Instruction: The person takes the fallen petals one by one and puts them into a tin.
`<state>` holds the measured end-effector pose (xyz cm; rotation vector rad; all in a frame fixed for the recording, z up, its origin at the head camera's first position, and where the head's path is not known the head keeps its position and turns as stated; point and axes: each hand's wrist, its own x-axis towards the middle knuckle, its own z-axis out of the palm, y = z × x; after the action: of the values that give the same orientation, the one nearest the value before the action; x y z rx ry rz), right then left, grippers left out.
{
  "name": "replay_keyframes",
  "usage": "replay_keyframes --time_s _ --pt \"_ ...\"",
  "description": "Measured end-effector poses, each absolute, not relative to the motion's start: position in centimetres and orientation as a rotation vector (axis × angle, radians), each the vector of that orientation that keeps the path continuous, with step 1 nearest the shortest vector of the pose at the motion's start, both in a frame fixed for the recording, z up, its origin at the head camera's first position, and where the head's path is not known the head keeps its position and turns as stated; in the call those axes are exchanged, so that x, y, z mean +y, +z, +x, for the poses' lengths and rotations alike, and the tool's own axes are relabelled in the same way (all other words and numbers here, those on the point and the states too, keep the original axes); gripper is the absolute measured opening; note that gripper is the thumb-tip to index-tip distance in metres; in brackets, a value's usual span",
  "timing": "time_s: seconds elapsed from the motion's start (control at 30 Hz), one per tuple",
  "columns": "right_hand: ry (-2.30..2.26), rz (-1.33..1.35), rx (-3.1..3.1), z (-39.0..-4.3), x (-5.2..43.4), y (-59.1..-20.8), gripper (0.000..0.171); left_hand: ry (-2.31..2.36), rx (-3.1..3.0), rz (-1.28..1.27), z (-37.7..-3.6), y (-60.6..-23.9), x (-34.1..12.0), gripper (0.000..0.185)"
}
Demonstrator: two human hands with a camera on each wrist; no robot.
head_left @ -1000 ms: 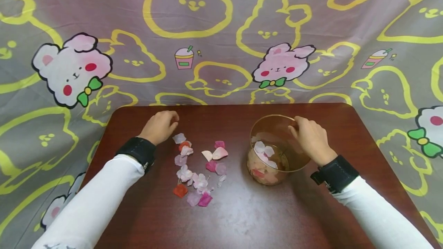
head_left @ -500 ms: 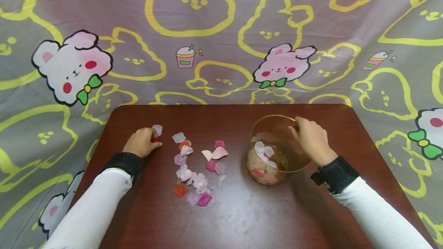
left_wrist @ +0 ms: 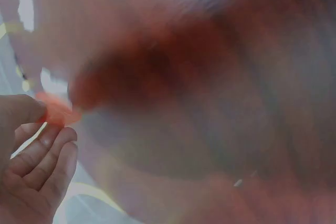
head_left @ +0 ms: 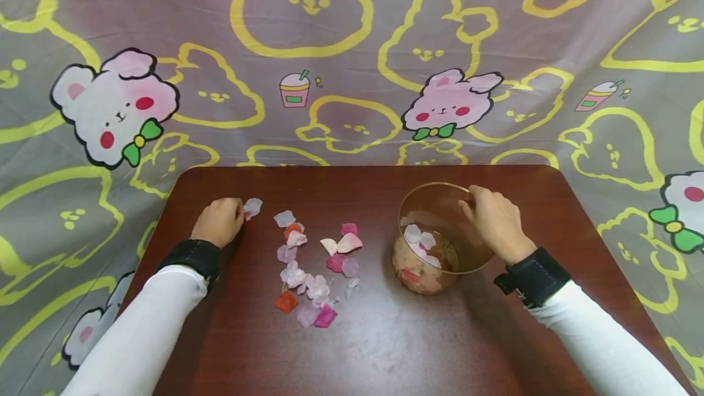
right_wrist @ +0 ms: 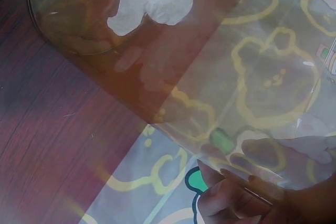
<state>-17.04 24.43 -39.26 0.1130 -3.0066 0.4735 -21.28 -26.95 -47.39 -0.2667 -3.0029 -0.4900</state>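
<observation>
My left hand is over the table's left side, pinching an orange petal between thumb and fingers, as the left wrist view shows. A pale petal lies by the fingertips. On the right, my right hand grips the rim of a clear amber bowl, thumb on one side of the wall and fingers on the other. White petals and a pink one lie inside the bowl; more petals show through its lower wall.
Between the hand and the bowl lie loose petals and blossoms: an orange petal, white blossoms, magenta petals and cream petals. Behind the brown table hangs a patterned cloth.
My left hand has moved left, away from the row of petals, and set down a pale petal there; its wrist has since turned. The right hand and bowl have stayed put.
</observation>
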Motion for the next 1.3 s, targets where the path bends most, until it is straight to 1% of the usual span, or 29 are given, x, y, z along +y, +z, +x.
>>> replay_keyframes --time_s 0.13,0.3,0.47,0.73,1.07,1.3 --pt "0.474 0.113 -3.004 -17.0 24.5 -39.2 0.018 -0.495 -2.996 -0.257 -21.9 -45.7 -26.8 0.007" --pt "0.479 0.108 -3.003 -17.0 24.6 -39.2 0.019 -0.486 -2.981 -0.298 -22.7 -43.3 -25.5 0.009" --pt "0.476 0.106 -3.007 -17.1 24.6 -39.2 0.02 -0.499 -2.999 -0.362 -23.2 -40.7 -22.7 0.012" --pt "0.482 0.099 -3.015 -17.2 24.6 -39.3 0.018 -0.577 -2.953 -0.512 -23.4 -37.2 -17.3 0.011" --pt "0.479 0.101 -3.01 -17.3 24.5 -39.3 0.017 -0.684 -2.847 -0.805 -21.4 -34.0 -10.0 0.009" --pt "0.477 0.103 -3.008 -17.2 24.5 -39.2 0.018 -0.706 -2.722 -1.072 -19.5 -32.9 -4.6 0.005"
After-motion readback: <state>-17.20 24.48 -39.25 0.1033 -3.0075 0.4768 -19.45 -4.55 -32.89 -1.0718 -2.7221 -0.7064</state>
